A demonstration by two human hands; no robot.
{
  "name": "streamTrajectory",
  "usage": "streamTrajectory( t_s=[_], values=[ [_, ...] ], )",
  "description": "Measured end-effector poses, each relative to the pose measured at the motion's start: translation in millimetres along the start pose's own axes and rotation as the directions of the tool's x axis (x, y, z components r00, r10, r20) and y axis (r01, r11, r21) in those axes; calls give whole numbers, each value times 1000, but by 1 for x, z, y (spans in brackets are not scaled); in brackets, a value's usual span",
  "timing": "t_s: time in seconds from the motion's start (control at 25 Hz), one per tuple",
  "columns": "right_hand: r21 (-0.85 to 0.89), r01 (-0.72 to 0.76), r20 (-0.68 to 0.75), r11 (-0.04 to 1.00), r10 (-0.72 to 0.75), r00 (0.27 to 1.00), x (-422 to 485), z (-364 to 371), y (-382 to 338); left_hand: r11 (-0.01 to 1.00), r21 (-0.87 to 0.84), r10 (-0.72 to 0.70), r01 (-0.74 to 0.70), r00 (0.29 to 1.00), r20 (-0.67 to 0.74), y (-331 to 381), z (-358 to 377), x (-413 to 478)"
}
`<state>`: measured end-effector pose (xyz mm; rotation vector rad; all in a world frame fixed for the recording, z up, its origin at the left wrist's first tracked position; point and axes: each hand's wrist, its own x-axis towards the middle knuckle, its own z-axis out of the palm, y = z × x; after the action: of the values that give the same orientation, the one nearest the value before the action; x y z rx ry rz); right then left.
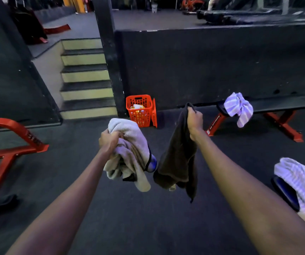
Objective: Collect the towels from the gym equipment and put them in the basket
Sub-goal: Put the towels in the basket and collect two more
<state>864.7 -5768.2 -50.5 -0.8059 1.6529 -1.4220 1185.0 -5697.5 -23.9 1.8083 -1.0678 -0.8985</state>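
**Operator:** Reference item and fixed equipment?

**Inspector:** Reference: orange basket (pixel 140 111), on the floor at the dark wall. Stairs (pixel 85 78) rise to the left of the basket. Flat bench (pixel 277 104) stands to its right.

**Operator:** Towel positions?

**Inspector:** Large striped towel (pixel 302 184): far right of the basket, nearer the camera, on a blue pad (pixel 284 192). Dark towel (pixel 179 159): hangs in front of the basket, slightly right. Pale towel (pixel 129 153): bunched in front of the basket, slightly left. Small striped towel (pixel 238 107): draped over the bench end nearest the basket.

**Operator:** Grip status?

**Inspector:** Left hand (pixel 109 140): fingers curled tight round the pale towel. Right hand (pixel 195 120): fist closed on the dark towel's top edge.
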Motion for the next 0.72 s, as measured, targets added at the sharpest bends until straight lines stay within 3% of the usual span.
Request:
streamTrajectory(
  t_s=[0.16, 0.32, 0.56, 0.72],
  values=[
    [-41, 35, -4, 999, -36, 999, 47, 47, -41, 1000, 6, -15, 15, 999, -43, 21, 43, 86],
    [-58, 57, -4, 997, -57, 998, 163, 111, -39, 1000, 9, -7, 7, 999, -32, 45, 88, 202],
    [-144, -47, -9, 989, 46, 999, 298, 196, -63, 999, 40, -15, 15, 1000, 9, 94, 138, 359],
    [-163, -16, 21, 987, 20, 1000, 390, 257, -79, 997, 60, -45, 46, 999, -19, 127, 176, 457]
  ],
)
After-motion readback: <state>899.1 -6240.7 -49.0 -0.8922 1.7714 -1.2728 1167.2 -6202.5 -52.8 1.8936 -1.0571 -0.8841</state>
